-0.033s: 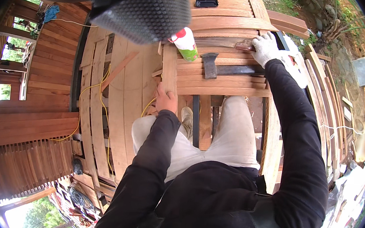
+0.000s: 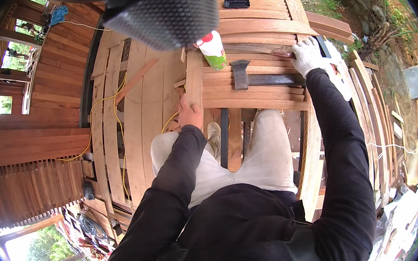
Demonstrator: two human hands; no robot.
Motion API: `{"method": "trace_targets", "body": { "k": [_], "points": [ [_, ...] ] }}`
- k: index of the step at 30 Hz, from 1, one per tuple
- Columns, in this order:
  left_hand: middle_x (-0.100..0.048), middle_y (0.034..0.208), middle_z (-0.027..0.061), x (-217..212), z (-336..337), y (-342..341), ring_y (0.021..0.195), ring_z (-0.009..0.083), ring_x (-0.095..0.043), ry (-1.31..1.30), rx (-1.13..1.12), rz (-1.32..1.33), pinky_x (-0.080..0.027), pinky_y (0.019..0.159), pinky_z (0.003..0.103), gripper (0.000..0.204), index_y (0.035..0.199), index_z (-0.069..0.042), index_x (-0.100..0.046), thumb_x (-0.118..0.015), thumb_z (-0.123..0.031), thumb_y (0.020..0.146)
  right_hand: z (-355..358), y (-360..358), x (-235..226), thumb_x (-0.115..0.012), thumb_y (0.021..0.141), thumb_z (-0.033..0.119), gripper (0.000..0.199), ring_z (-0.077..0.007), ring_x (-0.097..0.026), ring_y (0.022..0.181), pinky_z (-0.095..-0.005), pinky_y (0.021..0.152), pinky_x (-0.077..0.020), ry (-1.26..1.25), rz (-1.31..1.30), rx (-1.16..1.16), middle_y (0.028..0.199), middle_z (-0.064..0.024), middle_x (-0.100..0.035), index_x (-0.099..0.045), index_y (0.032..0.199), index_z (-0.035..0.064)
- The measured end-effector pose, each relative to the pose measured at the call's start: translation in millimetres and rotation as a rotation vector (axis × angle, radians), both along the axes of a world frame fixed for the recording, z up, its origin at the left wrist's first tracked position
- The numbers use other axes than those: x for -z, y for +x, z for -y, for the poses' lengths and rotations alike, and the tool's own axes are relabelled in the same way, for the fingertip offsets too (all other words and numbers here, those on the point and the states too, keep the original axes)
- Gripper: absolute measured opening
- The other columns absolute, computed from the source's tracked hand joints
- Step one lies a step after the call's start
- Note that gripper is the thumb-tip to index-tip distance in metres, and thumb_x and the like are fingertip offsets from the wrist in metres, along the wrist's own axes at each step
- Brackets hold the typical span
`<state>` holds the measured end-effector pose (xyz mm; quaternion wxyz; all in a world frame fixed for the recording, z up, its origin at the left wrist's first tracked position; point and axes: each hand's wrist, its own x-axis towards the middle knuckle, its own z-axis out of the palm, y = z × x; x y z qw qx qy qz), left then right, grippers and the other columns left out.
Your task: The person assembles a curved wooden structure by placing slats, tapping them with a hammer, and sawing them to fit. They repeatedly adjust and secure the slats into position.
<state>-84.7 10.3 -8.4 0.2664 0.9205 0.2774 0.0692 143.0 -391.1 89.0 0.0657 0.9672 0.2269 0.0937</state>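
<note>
My right hand (image 2: 306,56), in a white glove, is closed around the reddish-brown handle of a hand tool (image 2: 282,53) above the slatted wooden panel (image 2: 253,100). What lies beyond that handle blends into the brown wood, so I cannot tell the tool's kind. Bare, my left hand (image 2: 190,113) has its fingers curled on the near end of a wooden board (image 2: 194,80) along the panel's left side. Between my arms a hatchet (image 2: 241,76) lies flat on the slats, its dark handle pointing right. A white and green bottle (image 2: 214,54) with a red cap stands beyond it.
A small black tray (image 2: 236,3) sits at the panel's far end. Yellow cord (image 2: 121,88) runs over the planks on my left. Stacked boards (image 2: 372,127) line the right side. A dark textured object (image 2: 168,11) blocks part of the upper view.
My right hand has shifted slightly to the right with the tool, whose handle now looks narrower. My left hand, the hatchet and the bottle have stayed in place.
</note>
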Motion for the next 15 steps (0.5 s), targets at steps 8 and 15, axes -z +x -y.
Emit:
{"method": "trace_targets", "body": {
  "k": [8, 15],
  "points": [
    [-0.055, 0.147, 0.0274, -5, 6, 14, 0.128, 0.0459, -0.059, -0.062, -0.037, 0.042, -0.049, 0.105, 0.055, 0.069, 0.157, -0.009, -0.041, -0.056, -0.025, 0.092, 93, -82, -78, -0.077, 0.081, 0.024, 0.021, -0.0378, -0.073, 0.089, -0.0471, 0.083, -0.0575, 0.213, -0.069, 0.287, 0.091, -0.0176, -0.075, -0.077, 0.096, 0.0097],
    [-0.053, 0.142, 0.0292, -16, 27, 21, 0.131, 0.0478, -0.052, 0.369, 0.303, 0.551, -0.044, 0.11, 0.056, 0.072, 0.151, -0.003, -0.047, -0.064, -0.015, 0.082, 187, -248, -36, -0.07, 0.083, 0.001, 0.016, -0.0138, -0.067, 0.076, -0.0286, 0.071, -0.0544, 1.086, -0.599, 0.614, 0.082, -0.0047, -0.07, -0.065, 0.098, 0.002]
  ]
}}
